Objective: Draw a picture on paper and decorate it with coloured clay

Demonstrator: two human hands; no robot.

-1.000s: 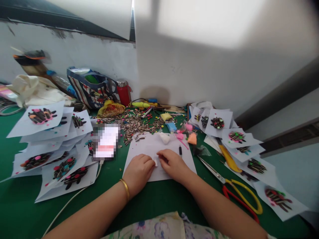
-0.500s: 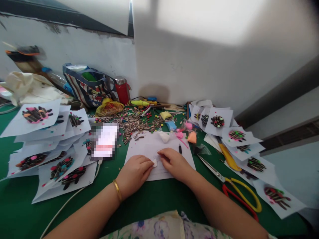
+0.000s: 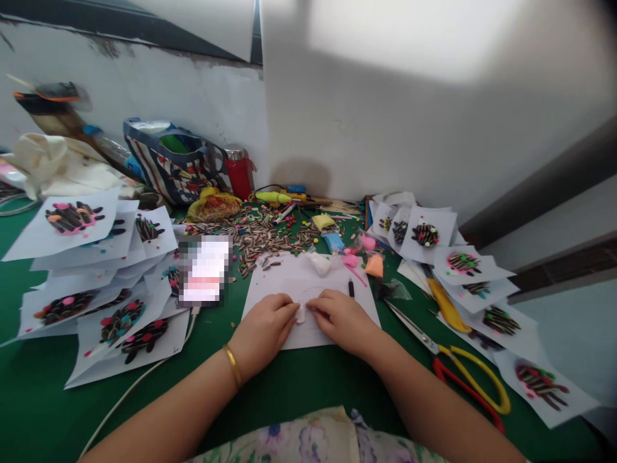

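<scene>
Under everything lies the broad green worktop [image 3: 308, 386], and near its left edge I have a tall fanned stack of white cards with dark seed pictures [image 3: 103, 280], with a looser row of white cards with seed pictures [image 3: 494, 273] toward the right edge. Between them, set toward the near edge, is my plain white paper sheet [image 3: 267, 283]; past its far edge spreads a scatter of striped black-and-pale seeds [image 3: 263, 241], reaching toward the worktop's far edge. Long steel scissors with red and yellow handles [image 3: 436, 348] lie just off the sheet's right edge. Over the sheet's near half my left hand [image 3: 267, 331] and right hand [image 3: 342, 321] face each other, fingertips nearly meeting. A white lump in clear plastic [image 3: 319, 263] sits by the sheet's far edge, and a slim black pen [image 3: 351, 288] lies nearer its right edge. Smallest is the little soft-looking white piece [image 3: 301, 313], above the middle of the sheet's near half: my left thumb and forefinger seem to pinch it, while my right fingertips curl close beside it, and I cannot tell whether they grip anything. I judge the step in hand to be working this piece between the fingertips; the next move calls for light, even pressure and a steady left pinch.
</scene>
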